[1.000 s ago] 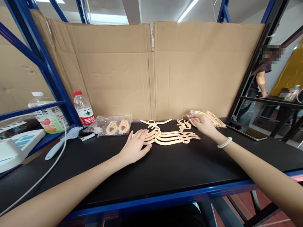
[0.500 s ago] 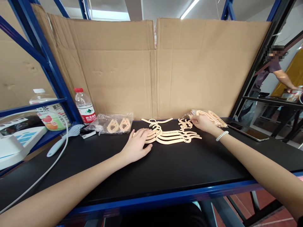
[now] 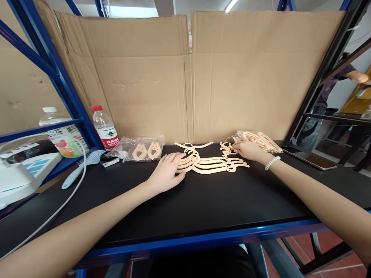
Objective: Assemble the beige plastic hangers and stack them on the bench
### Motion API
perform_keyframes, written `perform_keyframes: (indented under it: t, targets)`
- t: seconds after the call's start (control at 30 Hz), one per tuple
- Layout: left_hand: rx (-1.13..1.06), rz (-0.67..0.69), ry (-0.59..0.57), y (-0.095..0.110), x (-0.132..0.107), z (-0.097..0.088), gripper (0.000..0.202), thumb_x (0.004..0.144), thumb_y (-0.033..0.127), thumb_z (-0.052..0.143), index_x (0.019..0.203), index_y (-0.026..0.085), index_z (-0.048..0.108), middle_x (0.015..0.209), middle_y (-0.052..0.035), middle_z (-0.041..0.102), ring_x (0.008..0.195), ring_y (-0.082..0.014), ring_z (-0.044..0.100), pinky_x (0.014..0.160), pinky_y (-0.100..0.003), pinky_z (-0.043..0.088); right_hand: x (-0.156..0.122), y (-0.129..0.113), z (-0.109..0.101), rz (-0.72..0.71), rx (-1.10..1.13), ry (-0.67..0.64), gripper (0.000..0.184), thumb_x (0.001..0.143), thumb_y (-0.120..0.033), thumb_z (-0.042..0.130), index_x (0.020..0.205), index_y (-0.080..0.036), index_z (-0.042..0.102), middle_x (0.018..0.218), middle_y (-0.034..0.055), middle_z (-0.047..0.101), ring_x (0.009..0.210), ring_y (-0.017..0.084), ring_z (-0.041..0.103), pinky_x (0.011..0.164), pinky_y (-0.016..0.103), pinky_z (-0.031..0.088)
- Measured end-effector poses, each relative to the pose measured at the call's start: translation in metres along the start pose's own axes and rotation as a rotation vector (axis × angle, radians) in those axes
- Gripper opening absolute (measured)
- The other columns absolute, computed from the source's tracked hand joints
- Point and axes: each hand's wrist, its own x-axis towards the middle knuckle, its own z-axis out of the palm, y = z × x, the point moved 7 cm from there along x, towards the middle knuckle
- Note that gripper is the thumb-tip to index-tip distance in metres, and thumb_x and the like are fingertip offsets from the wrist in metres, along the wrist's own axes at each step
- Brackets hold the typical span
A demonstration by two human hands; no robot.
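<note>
A: What differs from half a second before?

B: The left hand (image 3: 168,170) has slid a little forward on the black table (image 3: 203,204). It lies flat and released, and its fingertips now cover the left ends of the wooden hanger-shaped cutouts (image 3: 216,164) in the middle of the frame. The right hand (image 3: 247,150), with a white bead bracelet (image 3: 272,163), stays right of centre, fingers bent onto the small curled cutouts (image 3: 227,148). Whether it pinches one, I cannot tell. The other person (image 3: 358,76) at upper right has gone nearly out of the frame.

A: And around them?

B: At the left, a white cable (image 3: 58,210) and a brush (image 3: 81,168). Farther back, a clear bag of oval pieces (image 3: 145,148) lies near the left hand, and beside it stands a water bottle (image 3: 104,129) with a red cap. A second bag of cutouts (image 3: 265,141) lies just behind the right hand, and a tablet (image 3: 311,159) is at the right. Behind all stands the cardboard wall (image 3: 203,77).
</note>
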Motion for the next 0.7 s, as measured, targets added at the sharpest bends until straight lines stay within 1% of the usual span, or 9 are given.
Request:
perform_keyframes:
  t: [0.1, 0.2, 0.23, 0.3, 0.33, 0.43, 0.5, 0.6, 0.7]
  targets:
    - [0.001, 0.015, -0.002, -0.006, 0.011, -0.010, 0.039, 0.086, 0.025, 0.047, 0.123, 0.015, 0.052, 0.123, -0.0122, 0.059, 0.115, -0.0274, 0.054, 0.097, -0.043, 0.044, 0.001, 0.000, 0.002, 0.026, 0.004, -0.002, 0.034, 0.090, -0.013, 0.041, 0.101, -0.022, 0.072, 0.103, 0.0122, 0.065, 0.108, 0.032, 0.049, 0.081, 0.040, 0.035]
    - [0.048, 0.009, -0.135, -0.019, 0.034, -0.010, 0.029, 0.088, 0.021, 0.041, 0.108, 0.018, 0.062, 0.111, -0.0068, 0.067, 0.103, -0.0228, 0.061, 0.089, -0.035, 0.048, 0.003, -0.001, 0.004, 0.019, 0.010, -0.003, 0.034, 0.091, -0.013, 0.041, 0.100, -0.022, 0.072, 0.099, 0.0116, 0.065, 0.106, 0.031, 0.050, 0.080, 0.039, 0.036]
    - [0.081, 0.016, -0.204, -0.024, 0.043, -0.005, 0.029, 0.088, 0.019, 0.040, 0.103, 0.019, 0.064, 0.107, -0.0048, 0.069, 0.100, -0.0215, 0.063, 0.087, -0.032, 0.049, 0.003, -0.001, 0.004, 0.014, 0.017, -0.002, 0.033, 0.091, -0.012, 0.041, 0.100, -0.022, 0.072, 0.100, 0.0112, 0.065, 0.106, 0.030, 0.050, 0.079, 0.038, 0.036]
    - [0.182, 0.043, -0.311, -0.037, 0.064, 0.005, 0.030, 0.086, 0.015, 0.042, 0.102, 0.021, 0.066, 0.107, -0.0032, 0.069, 0.098, -0.0204, 0.064, 0.084, -0.030, 0.049, 0.004, 0.000, 0.005, 0.005, 0.033, 0.002, 0.031, 0.091, -0.014, 0.042, 0.100, -0.021, 0.071, 0.101, 0.0113, 0.065, 0.106, 0.029, 0.051, 0.077, 0.035, 0.036]
    - [0.199, 0.038, -0.327, -0.044, 0.075, 0.011, 0.031, 0.085, 0.014, 0.042, 0.103, 0.020, 0.066, 0.106, -0.0036, 0.070, 0.097, -0.0207, 0.065, 0.083, -0.030, 0.049, 0.005, 0.000, 0.006, 0.006, 0.037, 0.004, 0.029, 0.091, -0.015, 0.043, 0.099, -0.020, 0.071, 0.102, 0.0116, 0.065, 0.106, 0.029, 0.051, 0.076, 0.034, 0.037]
    - [0.227, 0.026, -0.331, -0.064, 0.105, 0.031, 0.034, 0.084, 0.013, 0.044, 0.110, 0.019, 0.064, 0.115, -0.0069, 0.067, 0.105, -0.0234, 0.062, 0.085, -0.030, 0.048, 0.005, 0.000, 0.006, 0.018, 0.023, 0.008, 0.026, 0.091, -0.015, 0.044, 0.093, -0.018, 0.070, 0.100, 0.0120, 0.065, 0.103, 0.028, 0.053, 0.074, 0.033, 0.036]
    - [0.235, 0.037, -0.336, -0.072, 0.117, 0.047, 0.034, 0.085, 0.013, 0.045, 0.114, 0.019, 0.063, 0.118, -0.0074, 0.066, 0.108, -0.0229, 0.061, 0.087, -0.030, 0.047, 0.005, 0.000, 0.005, 0.027, 0.010, 0.011, 0.025, 0.091, -0.014, 0.045, 0.089, -0.018, 0.069, 0.098, 0.0116, 0.066, 0.104, 0.028, 0.053, 0.074, 0.033, 0.036]
    - [0.242, 0.061, -0.337, -0.077, 0.127, 0.064, 0.032, 0.087, 0.014, 0.046, 0.113, 0.019, 0.064, 0.115, -0.0067, 0.067, 0.107, -0.0212, 0.060, 0.089, -0.028, 0.046, 0.005, -0.001, 0.004, 0.028, 0.005, 0.024, 0.024, 0.091, -0.015, 0.045, 0.087, -0.018, 0.069, 0.098, 0.0108, 0.066, 0.105, 0.028, 0.053, 0.074, 0.033, 0.035]
    - [0.262, 0.065, -0.302, -0.078, 0.130, 0.070, 0.026, 0.091, 0.019, 0.045, 0.108, 0.019, 0.065, 0.113, -0.0083, 0.066, 0.108, -0.0228, 0.058, 0.088, -0.030, 0.045, 0.005, -0.001, 0.004, 0.027, 0.006, 0.034, 0.024, 0.092, -0.016, 0.045, 0.086, -0.017, 0.068, 0.096, 0.0100, 0.066, 0.100, 0.026, 0.055, 0.073, 0.034, 0.035]
